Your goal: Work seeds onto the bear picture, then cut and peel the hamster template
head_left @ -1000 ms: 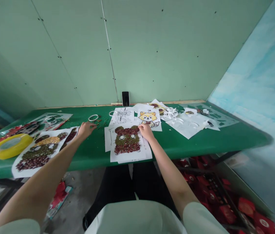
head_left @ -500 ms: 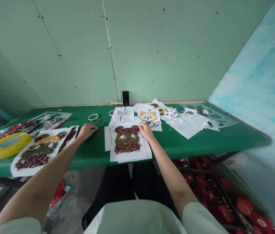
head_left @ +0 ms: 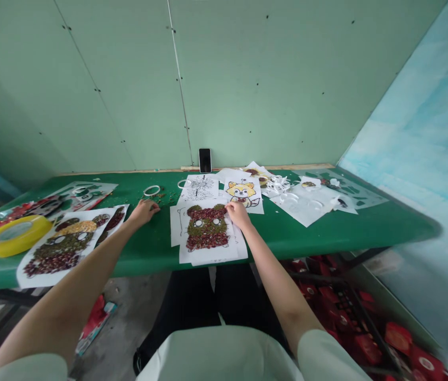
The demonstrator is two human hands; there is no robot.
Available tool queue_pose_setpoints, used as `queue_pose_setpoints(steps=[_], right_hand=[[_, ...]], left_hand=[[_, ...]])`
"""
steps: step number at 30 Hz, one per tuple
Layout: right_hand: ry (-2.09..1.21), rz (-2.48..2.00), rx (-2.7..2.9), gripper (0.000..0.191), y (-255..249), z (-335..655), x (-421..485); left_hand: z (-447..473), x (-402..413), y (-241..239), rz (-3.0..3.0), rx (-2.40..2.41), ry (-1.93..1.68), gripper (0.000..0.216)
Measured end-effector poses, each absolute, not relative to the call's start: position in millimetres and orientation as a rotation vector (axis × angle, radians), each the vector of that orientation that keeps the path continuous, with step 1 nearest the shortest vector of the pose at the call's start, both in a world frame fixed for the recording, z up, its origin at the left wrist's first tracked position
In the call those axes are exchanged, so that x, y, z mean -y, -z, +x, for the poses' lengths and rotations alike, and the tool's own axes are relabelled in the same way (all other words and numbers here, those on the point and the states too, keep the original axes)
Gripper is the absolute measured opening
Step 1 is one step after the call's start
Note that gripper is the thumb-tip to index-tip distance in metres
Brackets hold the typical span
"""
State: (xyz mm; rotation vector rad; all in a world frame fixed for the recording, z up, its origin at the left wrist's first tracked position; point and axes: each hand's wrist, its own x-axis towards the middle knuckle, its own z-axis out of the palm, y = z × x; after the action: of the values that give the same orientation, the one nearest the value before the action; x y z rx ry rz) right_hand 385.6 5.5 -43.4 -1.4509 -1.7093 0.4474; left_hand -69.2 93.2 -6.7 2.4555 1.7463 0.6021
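Note:
A bear picture (head_left: 208, 227), filled with dark red and green beans or seeds on white paper, lies in front of me on a few other sheets. My right hand (head_left: 238, 214) rests at the bear's upper right ear, thumb and fingers pinched together; anything between them is too small to make out. To the left, my left hand (head_left: 143, 212) is low over the green table (head_left: 156, 233), its fingers drawn together beside loose scattered beans (head_left: 162, 198). A white tape ring (head_left: 152, 190) lies just beyond those fingertips.
A yellow tape roll (head_left: 15, 236) and another bean picture (head_left: 63, 243) lie at left. Behind the bear are a line drawing (head_left: 199, 189), a yellow fox picture (head_left: 243, 193) and an upright phone (head_left: 204, 160). White paper scraps (head_left: 303, 201) cover the right side.
My left hand's fingers have curled in from a more stretched pose, and the hand has shifted slightly. My right hand and the bear picture stay where they were.

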Motion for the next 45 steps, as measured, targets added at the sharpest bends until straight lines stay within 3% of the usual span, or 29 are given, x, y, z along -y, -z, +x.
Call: queue_pose_setpoints(steps=[15, 34, 45], right_hand=[[-0.439, -1.441, 1.696, 0.031, 43, 384, -6], [-0.437, -1.418, 1.699, 0.031, 50, 387, -10], [-0.428, -1.433, 1.712, 0.029, 51, 388, -12]], left_hand=[[-68, -106, 18, 2.509, -1.714, -0.502, 0.025], [60, -80, 10, 2.622, -1.132, -0.516, 0.026], [65, -79, 6, 2.534, -1.281, -0.661, 0.022]])
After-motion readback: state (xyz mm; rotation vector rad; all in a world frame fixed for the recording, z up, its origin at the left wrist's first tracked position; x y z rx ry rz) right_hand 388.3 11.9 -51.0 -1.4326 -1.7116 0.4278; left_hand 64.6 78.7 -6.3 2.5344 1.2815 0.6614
